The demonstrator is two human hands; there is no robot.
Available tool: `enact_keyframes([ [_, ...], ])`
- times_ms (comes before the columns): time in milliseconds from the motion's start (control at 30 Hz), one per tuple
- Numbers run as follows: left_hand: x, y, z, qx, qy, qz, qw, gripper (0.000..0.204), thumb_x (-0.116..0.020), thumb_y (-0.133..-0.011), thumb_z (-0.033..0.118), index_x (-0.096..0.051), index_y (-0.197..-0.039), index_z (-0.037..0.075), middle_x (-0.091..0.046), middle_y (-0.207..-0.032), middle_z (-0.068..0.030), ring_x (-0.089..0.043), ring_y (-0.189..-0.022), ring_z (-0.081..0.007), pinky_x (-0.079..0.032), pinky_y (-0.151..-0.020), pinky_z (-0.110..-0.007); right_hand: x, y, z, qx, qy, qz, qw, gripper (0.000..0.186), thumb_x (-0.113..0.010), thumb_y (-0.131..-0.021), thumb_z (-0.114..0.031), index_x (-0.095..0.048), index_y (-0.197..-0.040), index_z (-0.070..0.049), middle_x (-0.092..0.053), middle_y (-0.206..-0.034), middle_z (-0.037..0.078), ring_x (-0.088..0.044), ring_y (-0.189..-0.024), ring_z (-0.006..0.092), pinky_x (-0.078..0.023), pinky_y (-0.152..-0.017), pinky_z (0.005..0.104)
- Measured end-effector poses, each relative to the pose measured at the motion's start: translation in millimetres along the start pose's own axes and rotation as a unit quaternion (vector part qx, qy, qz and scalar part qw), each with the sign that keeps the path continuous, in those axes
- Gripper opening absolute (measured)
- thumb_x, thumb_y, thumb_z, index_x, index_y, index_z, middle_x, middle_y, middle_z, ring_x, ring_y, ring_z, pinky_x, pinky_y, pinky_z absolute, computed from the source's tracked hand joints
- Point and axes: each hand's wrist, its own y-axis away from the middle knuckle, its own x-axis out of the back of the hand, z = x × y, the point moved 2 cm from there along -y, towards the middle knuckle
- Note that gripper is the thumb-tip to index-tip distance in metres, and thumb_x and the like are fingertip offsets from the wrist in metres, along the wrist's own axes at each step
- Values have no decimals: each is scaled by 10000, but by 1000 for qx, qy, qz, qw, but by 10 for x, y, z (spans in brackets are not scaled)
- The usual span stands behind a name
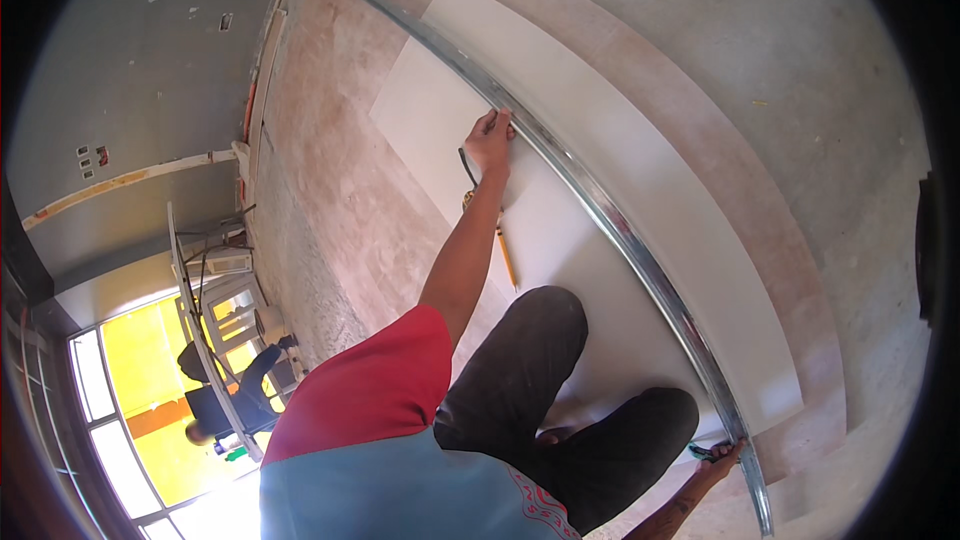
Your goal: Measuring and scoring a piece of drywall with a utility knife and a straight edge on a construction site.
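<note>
A long metal channel (625,255) lies diagonally across a large white board (720,250). My left hand (490,140) grips its near edge toward the upper end, fingers closed. My right hand (720,460) is closed around a small green-and-black tool (700,451) against the channel's lower end; the tool's blade or tip is too small to make out. Beside my left hand lie a dark strip-like object (466,165), a small yellow-and-black item (468,200), partly hidden by my forearm, and an orange pencil (508,258). My bent knees rest at the board's near side.
The board lies on a larger pinkish sheet (330,160) over a concrete floor (820,90). At left stand a grey wall (140,60) and bright yellow window panels (130,370). Another person (230,400) is there among frames and poles (210,300).
</note>
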Motion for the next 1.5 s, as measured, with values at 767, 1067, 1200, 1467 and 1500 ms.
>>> enact_keyframes([
  [767, -524, 3557, 256, -112, -655, -426, 614, 1448, -705, -576, 801, -58, -1490, -117, 17, -1579, -300, 66, -1479, -414, -20, -1118, -669, -338, 417, -19, -4, -91, -15, 996, 262, -764, -850, -186, -528, -778, -97, -521, -599, 0, -471, -458, 78, -340, -364, 214],
  [1067, -732, 3631, 133, -56, -682, -381, 622, 1594, -739, -452, 836, 9, -1483, -122, 52, -1564, -332, 119, -1469, -430, 15, -1096, -697, -347, 440, -64, -13, -96, -7, 995, 279, -780, -830, -170, -514, -803, -91, -530, -602, 9, -475, -452, 83, -342, -359, 216],
  [1200, -795, 3641, 60, -34, -682, -369, 631, 1633, -773, -429, 811, 68, -1475, -120, 118, -1549, -344, 175, -1454, -437, 24, -1092, -700, -361, 425, -66, -13, -97, -1, 995, 282, -782, -829, -169, -512, -803, -92, -527, -598, 9, -471, -450, 79, -335, -359, 212],
  [1467, -806, 3604, -18, -29, -668, -371, 645, 1651, -809, -424, 772, 114, -1466, -116, 165, -1533, -355, 216, -1438, -450, -1, -1092, -705, -380, 468, -61, 2, -105, 8, 994, 296, -798, -813, -174, -514, -811, -92, -534, -613, 9, -456, -446, 71, -319, -355, 203],
  [1500, -809, 3601, -24, -29, -668, -369, 645, 1652, -813, -425, 768, 119, -1464, -116, 168, -1533, -354, 216, -1438, -449, -4, -1095, -701, -379, 465, -63, 5, -105, 5, 994, 298, -801, -811, -176, -515, -812, -91, -536, -616, 9, -454, -447, 69, -318, -355, 200],
])
